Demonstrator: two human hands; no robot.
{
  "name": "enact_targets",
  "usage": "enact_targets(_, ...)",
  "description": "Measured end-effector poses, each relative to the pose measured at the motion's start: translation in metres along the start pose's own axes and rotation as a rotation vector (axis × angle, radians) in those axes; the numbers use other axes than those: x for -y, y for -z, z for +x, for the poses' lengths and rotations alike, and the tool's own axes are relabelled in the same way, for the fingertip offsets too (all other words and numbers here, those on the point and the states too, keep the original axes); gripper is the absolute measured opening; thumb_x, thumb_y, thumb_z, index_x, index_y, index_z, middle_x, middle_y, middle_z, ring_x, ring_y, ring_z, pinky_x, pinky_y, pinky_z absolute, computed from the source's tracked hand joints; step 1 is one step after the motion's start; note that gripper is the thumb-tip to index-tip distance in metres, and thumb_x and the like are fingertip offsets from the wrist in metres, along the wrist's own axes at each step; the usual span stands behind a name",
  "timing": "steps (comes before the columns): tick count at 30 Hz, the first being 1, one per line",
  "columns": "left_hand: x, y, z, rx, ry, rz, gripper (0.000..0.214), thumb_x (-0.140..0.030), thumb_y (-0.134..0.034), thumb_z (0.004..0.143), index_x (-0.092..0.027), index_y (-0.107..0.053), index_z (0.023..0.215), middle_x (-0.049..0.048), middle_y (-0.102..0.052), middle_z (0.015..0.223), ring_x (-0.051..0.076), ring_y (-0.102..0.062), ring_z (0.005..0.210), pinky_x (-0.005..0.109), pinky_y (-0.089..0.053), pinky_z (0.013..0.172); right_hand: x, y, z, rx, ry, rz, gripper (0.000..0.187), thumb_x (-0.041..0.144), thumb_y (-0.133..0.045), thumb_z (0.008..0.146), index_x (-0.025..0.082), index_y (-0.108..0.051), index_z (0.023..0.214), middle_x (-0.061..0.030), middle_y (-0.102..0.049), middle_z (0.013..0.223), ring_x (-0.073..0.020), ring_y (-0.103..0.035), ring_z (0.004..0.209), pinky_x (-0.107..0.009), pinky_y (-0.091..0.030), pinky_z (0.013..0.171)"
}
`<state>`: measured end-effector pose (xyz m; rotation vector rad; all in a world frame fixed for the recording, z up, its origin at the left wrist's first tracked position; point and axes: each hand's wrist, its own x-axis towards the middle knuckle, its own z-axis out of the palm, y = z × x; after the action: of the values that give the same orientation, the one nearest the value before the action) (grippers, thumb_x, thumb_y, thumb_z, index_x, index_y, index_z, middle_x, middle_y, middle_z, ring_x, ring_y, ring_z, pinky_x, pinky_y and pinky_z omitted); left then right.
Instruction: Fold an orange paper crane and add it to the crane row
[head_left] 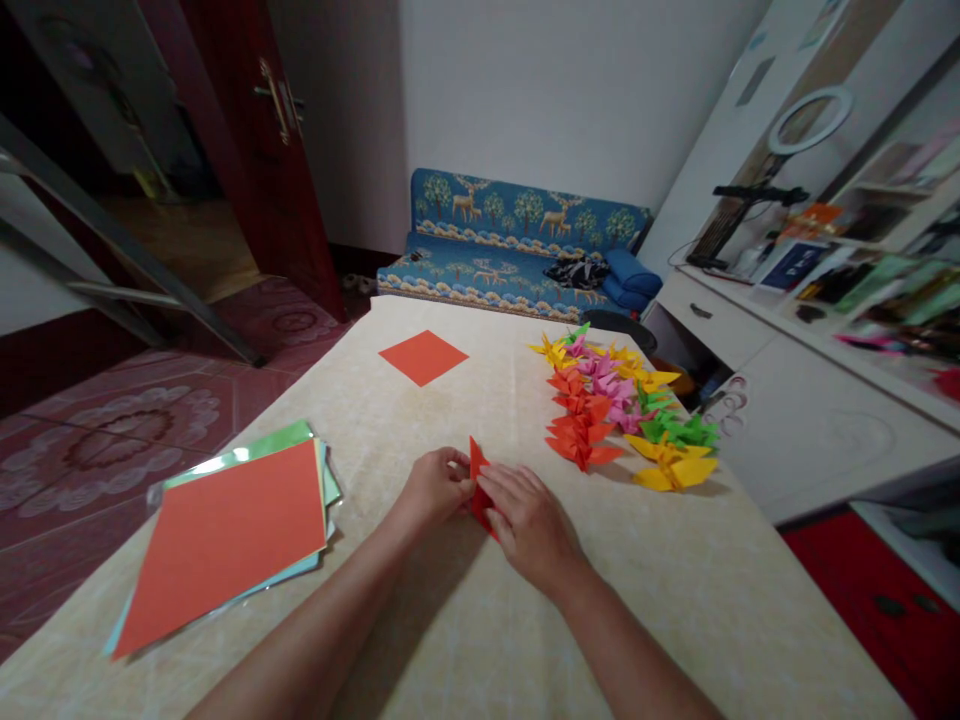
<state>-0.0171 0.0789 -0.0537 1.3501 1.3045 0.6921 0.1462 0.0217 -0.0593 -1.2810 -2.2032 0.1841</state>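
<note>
My left hand (436,487) and my right hand (531,522) meet over a small folded red paper (478,466) on the beige table (465,620). The left hand's fingers are curled and pinch the paper's left edge. The right hand lies over the paper's lower part with its fingers pressing it down; one red point sticks up between the hands. A stack of coloured paper sheets (225,530) with an orange-red sheet on top lies to the left. A single orange-red square sheet (423,357) lies farther back.
Several folded paper cranes (622,410) in yellow, pink, orange and green lie in rows at the right of the table. A blue patterned sofa (517,250) stands behind the table, a white cabinet (795,400) at the right, a dark red door (255,130) at the left.
</note>
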Motion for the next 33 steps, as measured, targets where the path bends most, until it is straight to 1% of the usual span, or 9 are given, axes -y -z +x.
enact_targets(4, -0.001, 0.005, -0.007, -0.170, -0.323, 0.527, 0.021, -0.015, -0.061, 0.070, -0.016, -0.063, 0.091, -0.0007, -0.063, 0.062, 0.015, -0.063, 0.059, 0.024, -0.047, 0.058, 0.001, -0.004, 0.000, 0.055, 0.020, -0.073, 0.043, 0.007, -0.050, 0.082, 0.019, -0.058, 0.122, -0.0094, -0.060, 0.127, -0.0208, -0.052, 0.121, -0.046, -0.036, 0.107)
enact_targets(7, -0.002, 0.006, -0.012, -0.109, -0.579, 0.702, 0.022, -0.011, -0.055, 0.076, -0.019, -0.068, 0.093, 0.0063, -0.069, 0.099, 0.017, -0.065, 0.090, 0.027, -0.049, 0.080, 0.001, -0.002, -0.001, 0.052, 0.010, -0.043, 0.035, 0.009, -0.052, 0.083, 0.019, -0.062, 0.115, -0.0090, -0.062, 0.124, -0.0206, -0.053, 0.119, -0.046, -0.033, 0.108)
enact_targets(10, -0.001, 0.008, -0.009, -0.058, -0.646, 0.828, 0.030, -0.014, -0.052, 0.082, -0.019, -0.066, 0.108, 0.0088, -0.060, 0.127, 0.021, -0.060, 0.110, 0.031, -0.046, 0.094, 0.002, 0.006, -0.007, 0.027, -0.029, 0.044, 0.028, 0.017, -0.059, 0.082, 0.020, -0.064, 0.110, -0.0085, -0.065, 0.119, -0.0213, -0.055, 0.115, -0.046, -0.033, 0.109)
enact_targets(14, 0.003, 0.013, -0.001, -0.110, -0.650, 0.974, 0.034, -0.024, -0.056, 0.084, -0.020, -0.061, 0.118, 0.0073, -0.057, 0.132, 0.030, -0.051, 0.122, 0.045, -0.044, 0.098, 0.003, 0.019, -0.020, 0.069, -0.052, 0.166, 0.048, 0.018, -0.066, 0.075, 0.022, -0.057, 0.122, -0.0084, -0.057, 0.129, -0.0231, -0.048, 0.122, -0.045, -0.037, 0.106)
enact_targets(17, 0.006, 0.015, 0.000, -0.084, -0.728, 0.935, 0.021, -0.021, -0.057, 0.083, -0.023, -0.070, 0.099, 0.0046, -0.065, 0.122, 0.030, -0.052, 0.120, 0.046, -0.045, 0.096, 0.004, 0.026, -0.028, 0.126, -0.075, 0.205, 0.060, 0.009, -0.060, 0.073, 0.022, -0.049, 0.130, -0.0079, -0.051, 0.134, -0.0221, -0.042, 0.127, -0.044, -0.034, 0.109)
enact_targets(19, 0.009, 0.014, -0.005, 0.024, -0.841, 0.828, 0.018, -0.017, -0.056, 0.083, -0.022, -0.073, 0.086, 0.0047, -0.070, 0.111, 0.026, -0.058, 0.114, 0.040, -0.047, 0.095, 0.004, 0.029, -0.030, 0.141, -0.081, 0.222, 0.062, 0.006, -0.057, 0.071, 0.022, -0.049, 0.131, -0.0081, -0.050, 0.135, -0.0219, -0.041, 0.128, -0.043, -0.033, 0.110)
enact_targets(21, 0.013, 0.014, -0.011, 0.154, -0.920, 0.694, 0.024, -0.012, -0.052, 0.083, -0.021, -0.073, 0.087, 0.0059, -0.071, 0.108, 0.020, -0.063, 0.106, 0.033, -0.048, 0.094, 0.005, 0.030, -0.030, 0.159, -0.083, 0.241, 0.063, 0.005, -0.056, 0.068, 0.022, -0.050, 0.128, -0.0078, -0.049, 0.136, -0.0222, -0.039, 0.129, -0.044, -0.032, 0.111)
enact_targets(27, 0.020, 0.023, -0.022, 0.256, -0.829, 0.484, 0.056, 0.001, -0.051, 0.064, -0.018, -0.065, 0.114, 0.0073, -0.065, 0.121, 0.019, -0.059, 0.113, 0.033, -0.045, 0.100, 0.006, 0.033, -0.030, 0.214, -0.112, 0.271, 0.068, -0.003, -0.047, 0.057, 0.024, -0.053, 0.120, -0.0050, -0.043, 0.141, -0.0213, -0.034, 0.133, -0.044, -0.028, 0.113)
enact_targets(33, 0.019, 0.021, -0.019, 0.220, -0.764, 0.386, 0.032, -0.011, -0.059, 0.074, -0.019, -0.071, 0.103, 0.0073, -0.070, 0.110, 0.019, -0.064, 0.104, 0.032, -0.049, 0.093, 0.000, 0.027, -0.031, 0.153, -0.151, 0.253, 0.050, 0.002, -0.052, 0.070, 0.026, -0.056, 0.114, -0.0042, -0.048, 0.136, -0.0193, -0.045, 0.125, -0.039, -0.037, 0.106)
